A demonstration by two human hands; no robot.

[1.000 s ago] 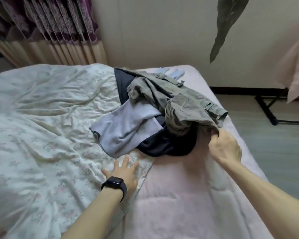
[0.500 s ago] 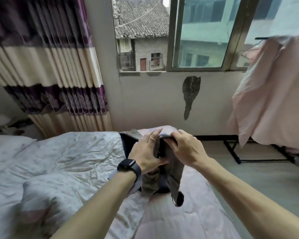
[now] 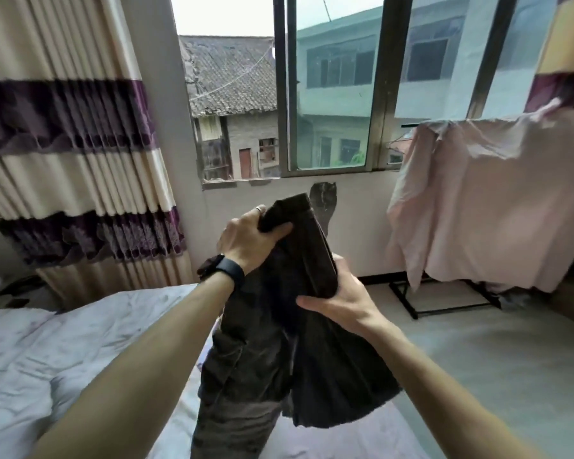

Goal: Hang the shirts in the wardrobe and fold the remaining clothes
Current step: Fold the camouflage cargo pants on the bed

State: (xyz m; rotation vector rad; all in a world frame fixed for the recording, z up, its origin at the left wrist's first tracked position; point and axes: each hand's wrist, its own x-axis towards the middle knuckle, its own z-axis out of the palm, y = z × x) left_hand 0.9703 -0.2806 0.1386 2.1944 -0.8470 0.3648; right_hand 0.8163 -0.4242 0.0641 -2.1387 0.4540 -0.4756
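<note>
The left grip is closed round the top edge of the dark olive garment, with the thumb lying across the near face of the cloth and the fingers curled behind it. A ring shows on one finger and a black watch sits on the wrist. The right grip, lower and further right, pinches a folded thickness of the same garment; its thumb presses along the near side and its fingers wrap round the back, out of sight. Between the two grips the cloth runs as a slanted band. The rest hangs down in two dark folds, held in the air above the bed. Whether the lowest part touches the bed cannot be told.

The bed fills the near left, covered by a pale, crumpled quilt. At the far left hangs a cream curtain with purple bands. Straight ahead is a window with tiled roofs and buildings beyond it. A dark patch marks the wall just under the sill. At the right, a pale pink cloth is draped over a rack whose black feet stand on the grey floor.
</note>
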